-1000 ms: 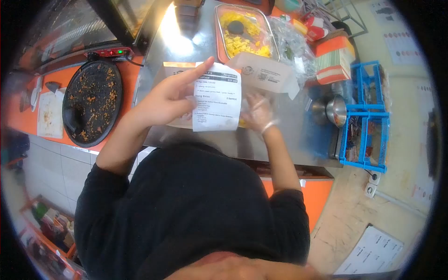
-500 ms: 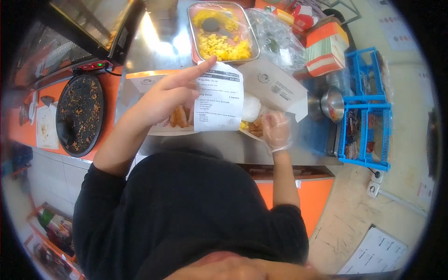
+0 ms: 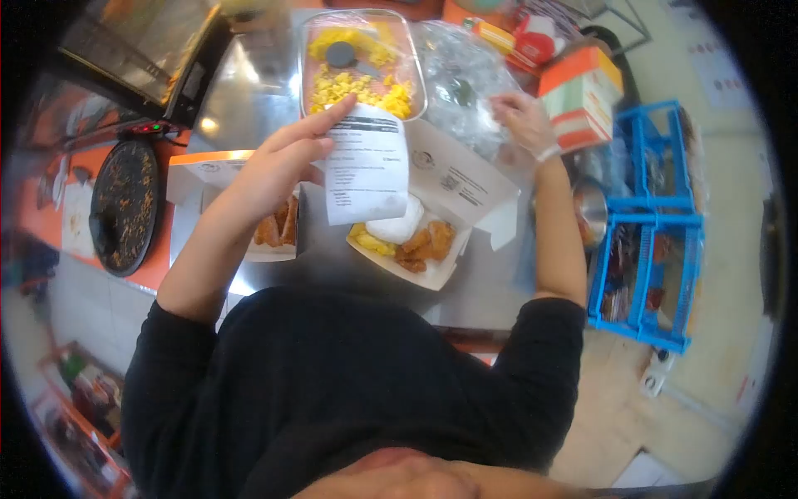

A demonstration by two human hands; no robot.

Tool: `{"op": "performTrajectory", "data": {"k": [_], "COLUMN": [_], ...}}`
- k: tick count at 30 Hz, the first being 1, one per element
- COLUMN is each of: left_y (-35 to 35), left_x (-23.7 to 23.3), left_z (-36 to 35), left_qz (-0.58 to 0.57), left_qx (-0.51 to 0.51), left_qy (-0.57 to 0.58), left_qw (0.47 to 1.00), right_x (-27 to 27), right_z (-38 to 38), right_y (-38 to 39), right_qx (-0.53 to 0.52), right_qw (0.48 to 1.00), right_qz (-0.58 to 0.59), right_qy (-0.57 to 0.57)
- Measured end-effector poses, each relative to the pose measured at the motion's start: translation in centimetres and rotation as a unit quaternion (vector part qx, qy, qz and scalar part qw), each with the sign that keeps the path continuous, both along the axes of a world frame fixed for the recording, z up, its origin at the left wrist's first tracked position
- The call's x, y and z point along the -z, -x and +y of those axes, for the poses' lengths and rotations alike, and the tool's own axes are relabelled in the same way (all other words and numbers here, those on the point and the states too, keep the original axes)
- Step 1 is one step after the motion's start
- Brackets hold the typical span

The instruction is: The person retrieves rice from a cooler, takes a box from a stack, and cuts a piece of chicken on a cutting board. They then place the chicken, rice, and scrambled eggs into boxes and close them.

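My left hand (image 3: 287, 158) grips a printed order slip (image 3: 366, 170), index finger stretched along its top edge. Below the slip lies an open paper food box (image 3: 445, 270) with white rice (image 3: 395, 220), yellow scrambled egg (image 3: 371, 241) and fried chicken pieces (image 3: 428, 244). A second open box (image 3: 270, 251), partly hidden by my left arm, holds more chicken. My right hand (image 3: 525, 123), in a clear glove, has its fingers curled at the right side of a clear plastic bag (image 3: 457, 71) with something green inside.
Behind the slip stands a metal tray (image 3: 422, 79) of scrambled egg. An orange-and-white carton (image 3: 582, 96), a metal bowl (image 3: 592, 212) and blue racks (image 3: 644, 249) are at right. A dark round pan (image 3: 129, 208) with crumbs and a glass-fronted warmer (image 3: 150, 50) are at left.
My right hand has moved from the chicken in the right box up to the plastic bag, uncovering the food. My left hand still holds the order slip, and the view has shifted slightly.
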State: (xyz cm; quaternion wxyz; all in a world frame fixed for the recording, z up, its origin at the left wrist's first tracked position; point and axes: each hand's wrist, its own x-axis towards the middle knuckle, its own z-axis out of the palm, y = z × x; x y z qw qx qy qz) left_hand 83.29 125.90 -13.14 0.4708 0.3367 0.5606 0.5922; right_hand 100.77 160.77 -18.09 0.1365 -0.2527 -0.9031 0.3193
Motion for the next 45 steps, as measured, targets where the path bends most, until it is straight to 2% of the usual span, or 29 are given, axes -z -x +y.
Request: {"op": "performTrajectory", "data": {"k": [1,5,7,8,10,11,13,14,16,20,22,23,25,26,28,30,32,33,34,35,36,38,39,40,41,42,43,45], "left_y": [-0.2,-0.2,0.0,0.2,0.7,0.9,1.1,1.1,1.1,1.7,1.6,1.7,1.8,1.5,1.8,2.0,2.4,2.5,2.8,3.1,3.3,3.3,3.2,3.2,3.2,2.8,2.1,1.2], "left_x": [-0.4,-1.2,-1.0,-0.7,-0.3,-0.1,0.4,0.6,0.9,1.1,0.7,0.5,0.6,0.3,0.1,0.0,-0.1,-0.2,0.1,0.4,0.6,0.4,0.6,0.8,0.9,0.8,0.5,0.0], "left_z": [0.2,1.2,1.4,1.4,1.5,1.7,2.0,2.1,2.0,0.9,0.1,-0.4,-1.4,-2.0,-3.8,-5.7,-7.4,-8.1,-9.0,-9.7,-10.3,-10.5,-10.6,-10.6,-10.4,-10.1,-9.6,-8.8], "left_qz": [0.006,0.061,0.075,0.077,0.078,0.080,0.072,0.064,0.051,0.022,0.004,-0.006,0.015,0.023,0.039,0.064,0.099,0.100,0.116,0.114,0.109,0.073,0.070,0.089,0.108,0.107,0.129,0.150], "left_qx": [-0.013,-0.018,-0.023,-0.023,-0.024,-0.020,-0.022,-0.029,-0.028,-0.043,-0.055,-0.064,-0.062,-0.081,-0.089,-0.121,-0.151,-0.167,-0.179,-0.176,-0.189,-0.200,-0.198,-0.190,-0.181,-0.174,-0.143,-0.093], "left_qy": [0.005,0.057,0.061,0.062,0.067,0.072,0.071,0.068,0.064,0.037,0.025,0.016,0.017,0.009,0.008,0.009,0.017,0.015,0.031,0.029,0.026,0.006,0.002,0.002,0.000,-0.004,0.005,0.002], "left_qw": [1.000,0.996,0.995,0.995,0.994,0.994,0.995,0.995,0.996,0.998,0.998,0.998,0.998,0.996,0.995,0.991,0.984,0.981,0.976,0.977,0.976,0.977,0.978,0.978,0.978,0.979,0.981,0.984], "right_x": [1.3,9.9,11.9,11.7,10.4,10.3,10.1,9.9,9.3,6.1,4.4,5.9,10.0,9.8,10.6,5.2,0.4,-0.2,-1.1,-3.2,-5.5,-8.1,-8.1,-6.9,-4.9,-2.7,1.6,5.1], "right_z": [0.9,4.4,3.9,4.0,4.6,4.6,4.3,4.3,4.3,5.3,4.4,4.6,6.2,6.7,6.9,5.4,5.0,5.2,5.1,2.4,-1.2,-5.5,-8.4,-11.5,-13.8,-17.0,-19.8,-22.8], "right_y": [2.3,8.0,8.5,9.3,10.6,10.6,10.4,10.6,10.6,10.8,10.1,9.5,9.6,10.0,10.2,10.1,8.5,7.3,6.3,5.6,4.4,0.9,-0.3,-1.2,-1.9,-2.2,-2.7,-3.1], "right_qx": [-0.035,-0.076,-0.072,-0.074,-0.145,-0.145,-0.032,-0.031,-0.026,-0.039,-0.049,-0.043,-0.111,-0.110,-0.128,-0.154,-0.029,-0.010,0.011,0.041,0.070,-0.019,-0.019,-0.016,-0.091,-0.130,-0.084,-0.098], "right_qw": [0.996,0.989,0.927,0.928,0.863,0.863,0.937,0.937,0.892,0.878,0.918,0.918,0.860,0.858,0.831,0.851,0.947,0.974,0.976,0.986,0.968,0.976,0.987,0.993,0.996,0.989,0.992,0.974], "right_qz": [-0.072,-0.086,-0.164,-0.162,-0.369,-0.371,-0.228,-0.231,-0.362,-0.374,-0.319,-0.322,-0.400,-0.402,-0.393,-0.351,-0.252,-0.097,0.063,0.148,0.232,0.208,0.147,0.086,0.019,0.024,-0.088,-0.123], "right_qy": [-0.049,-0.095,-0.329,-0.326,-0.312,-0.310,-0.261,-0.261,-0.269,-0.296,-0.231,-0.226,-0.298,-0.300,-0.373,-0.360,-0.196,-0.203,-0.209,-0.069,0.070,0.058,0.070,0.083,0.017,0.068,0.017,-0.163]}}
